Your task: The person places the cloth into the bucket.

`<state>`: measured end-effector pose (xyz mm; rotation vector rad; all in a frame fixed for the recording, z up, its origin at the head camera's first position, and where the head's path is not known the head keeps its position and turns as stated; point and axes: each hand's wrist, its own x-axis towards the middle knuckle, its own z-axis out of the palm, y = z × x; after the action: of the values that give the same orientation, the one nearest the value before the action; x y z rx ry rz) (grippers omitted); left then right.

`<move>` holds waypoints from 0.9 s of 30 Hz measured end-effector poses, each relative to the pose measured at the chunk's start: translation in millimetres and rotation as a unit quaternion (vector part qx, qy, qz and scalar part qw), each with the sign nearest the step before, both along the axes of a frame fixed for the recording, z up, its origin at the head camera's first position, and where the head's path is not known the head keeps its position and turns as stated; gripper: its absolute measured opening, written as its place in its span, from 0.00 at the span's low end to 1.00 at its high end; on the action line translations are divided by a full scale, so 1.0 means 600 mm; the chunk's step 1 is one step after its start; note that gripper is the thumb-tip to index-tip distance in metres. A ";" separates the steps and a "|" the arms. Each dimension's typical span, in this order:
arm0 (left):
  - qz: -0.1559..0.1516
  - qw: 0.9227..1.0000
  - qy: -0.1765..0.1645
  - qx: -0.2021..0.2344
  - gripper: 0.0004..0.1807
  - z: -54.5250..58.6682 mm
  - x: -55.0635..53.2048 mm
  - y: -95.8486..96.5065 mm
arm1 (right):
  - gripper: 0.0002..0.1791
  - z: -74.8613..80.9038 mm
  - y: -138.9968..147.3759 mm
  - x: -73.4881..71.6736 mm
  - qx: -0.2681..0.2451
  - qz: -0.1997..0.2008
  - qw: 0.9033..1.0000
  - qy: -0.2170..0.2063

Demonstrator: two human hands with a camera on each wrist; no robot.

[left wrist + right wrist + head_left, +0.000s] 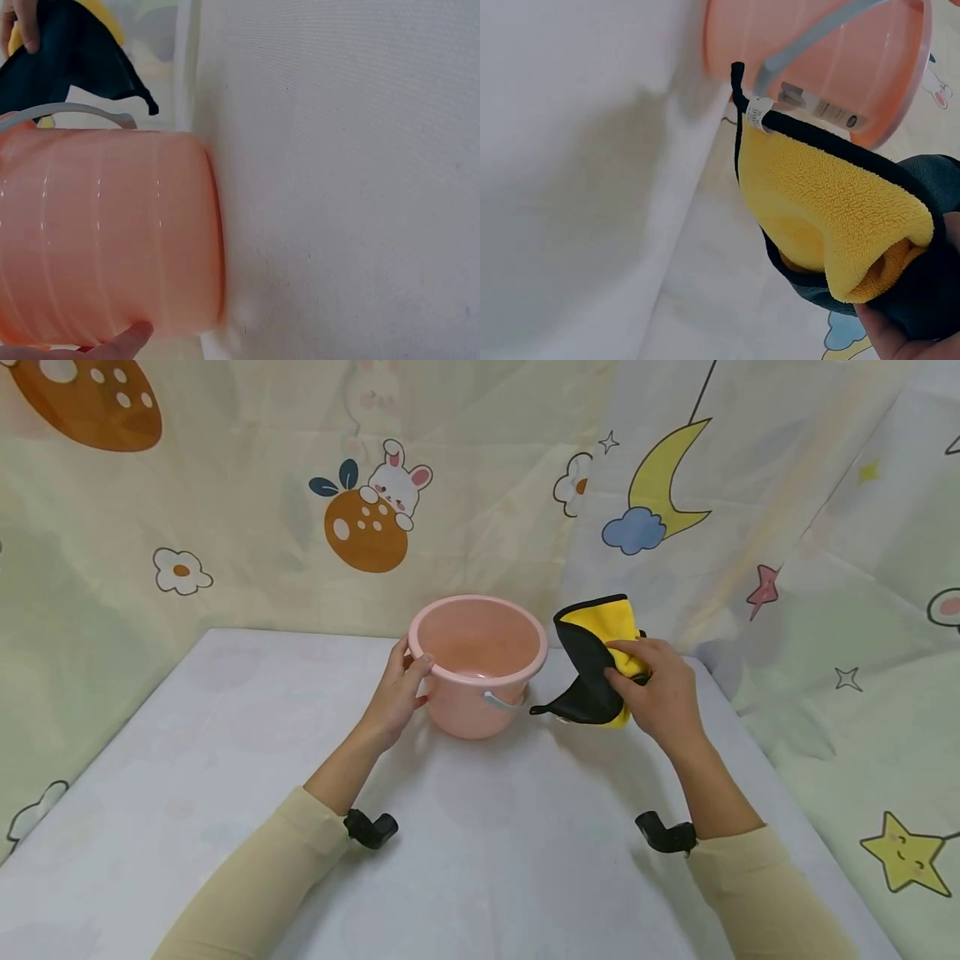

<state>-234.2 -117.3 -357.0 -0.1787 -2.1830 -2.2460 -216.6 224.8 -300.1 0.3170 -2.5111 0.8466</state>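
A pink plastic bucket stands upright near the far edge of the table, its grey handle hanging down on the near side. My left hand grips the bucket's left side, thumb at the rim and other fingers against the wall. To the right of the bucket, my right hand pinches a bunched yellow-and-black cleaning cloth and holds it up. In the right wrist view the cloth shows its fluffy yellow face, black edging, a white tag and a hanging loop. Part of the right hand is hidden there.
The white-covered table spreads around the bucket. A printed curtain hangs right behind the table's far edge and along the sides. Black devices are strapped at both wrists. A printed label is stuck to the bucket's wall.
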 end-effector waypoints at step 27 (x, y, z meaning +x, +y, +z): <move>0.007 1.000 -0.010 0.003 0.36 0.000 -0.001 0.000 | 0.19 0.098 -0.088 -0.036 -0.015 0.072 0.996 0.060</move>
<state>-234.7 -117.3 -356.9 -0.1402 -2.1814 -2.2563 -238.2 172.3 -241.1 0.5275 -2.3848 0.8934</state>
